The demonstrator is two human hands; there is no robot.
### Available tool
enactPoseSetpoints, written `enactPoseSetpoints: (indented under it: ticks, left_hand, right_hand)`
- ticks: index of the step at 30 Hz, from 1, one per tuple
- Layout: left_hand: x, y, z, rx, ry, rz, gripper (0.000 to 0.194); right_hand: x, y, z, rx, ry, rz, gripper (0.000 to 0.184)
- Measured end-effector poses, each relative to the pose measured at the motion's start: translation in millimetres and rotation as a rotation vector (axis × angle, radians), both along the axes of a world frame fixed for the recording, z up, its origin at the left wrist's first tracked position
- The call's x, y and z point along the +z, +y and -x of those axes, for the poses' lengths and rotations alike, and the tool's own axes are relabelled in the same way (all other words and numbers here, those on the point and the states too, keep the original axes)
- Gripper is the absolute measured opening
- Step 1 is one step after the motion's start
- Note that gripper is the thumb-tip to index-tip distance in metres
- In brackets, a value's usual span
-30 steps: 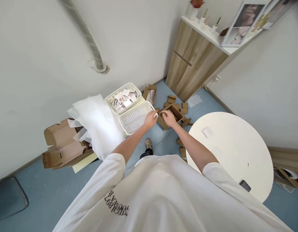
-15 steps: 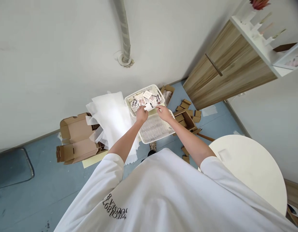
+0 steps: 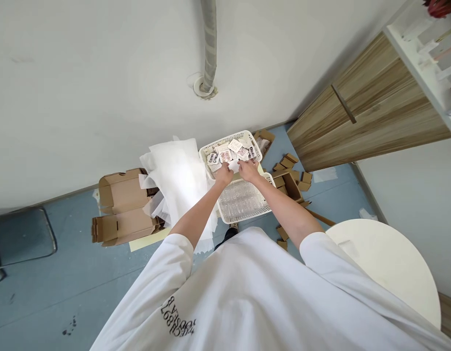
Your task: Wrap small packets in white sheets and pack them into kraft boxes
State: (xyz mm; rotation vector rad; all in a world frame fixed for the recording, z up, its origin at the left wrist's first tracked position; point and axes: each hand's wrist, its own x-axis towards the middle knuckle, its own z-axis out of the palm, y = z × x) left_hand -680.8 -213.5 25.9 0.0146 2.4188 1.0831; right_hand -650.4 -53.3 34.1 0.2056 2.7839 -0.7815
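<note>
My left hand and my right hand are close together over the near edge of a white basket. Pinched between the fingers of both is a small white piece, perhaps folded paper; its exact kind is too small to tell. Printed cards lie loose in that basket, just beyond my fingertips. Below my wrists, a second white basket holds rows of clear plastic pieces, partly covered by my right forearm.
White sheets are stacked left of the baskets, beside an opened cardboard box. Small brown boxes and a carton lie to the right. A round white table and a wood-grain cabinet stand farther right.
My right hand has come nearer to my left, and its fingers now grip the white piece more closely. The whole view has shifted, so the baskets appear farther right.
</note>
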Motion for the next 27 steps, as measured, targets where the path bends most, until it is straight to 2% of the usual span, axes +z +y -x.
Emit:
enactPoseSetpoints:
  ticks: [5, 9, 12, 15, 18, 21, 27]
  left_hand:
    - [4.5, -1.6, 0.8, 0.055, -0.026, -0.082, 0.044]
    - [12.2, -1.2, 3.9, 0.091, -0.001, -0.168, 0.054]
    - [19.5, 6.0, 3.8, 0.098, 0.03, -0.24, 0.056]
    - [29.0, 22.4, -2.4, 0.065, 0.068, -0.291, 0.054]
    - [41.0, 50.4, -16.3, -0.015, 0.093, -0.352, 0.054]
    - [54.4, 89.6, -39.4, -0.111, 0.081, -0.418, 0.051]
    - [76.2, 172.4, -117.3, -0.291, 0.02, -0.505, 0.038]
  right_hand:
    - [7.1, -2.8, 5.5, -0.081, 0.006, 0.086, 0.032]
    - [20.7, -1.8, 7.8, -0.192, 0.059, 0.174, 0.042]
    - [29.3, 5.3, 4.1, -0.267, 0.125, 0.226, 0.047]
    - [38.8, 23.0, -9.5, -0.351, 0.182, 0.271, 0.044]
    - [53.0, 51.3, -38.4, -0.416, 0.227, 0.322, 0.034]
    - [71.3, 83.7, -82.9, -0.495, 0.299, 0.34, 0.03]
    - [99.3, 137.3, -194.0, -0.708, 0.375, 0.28, 0.028]
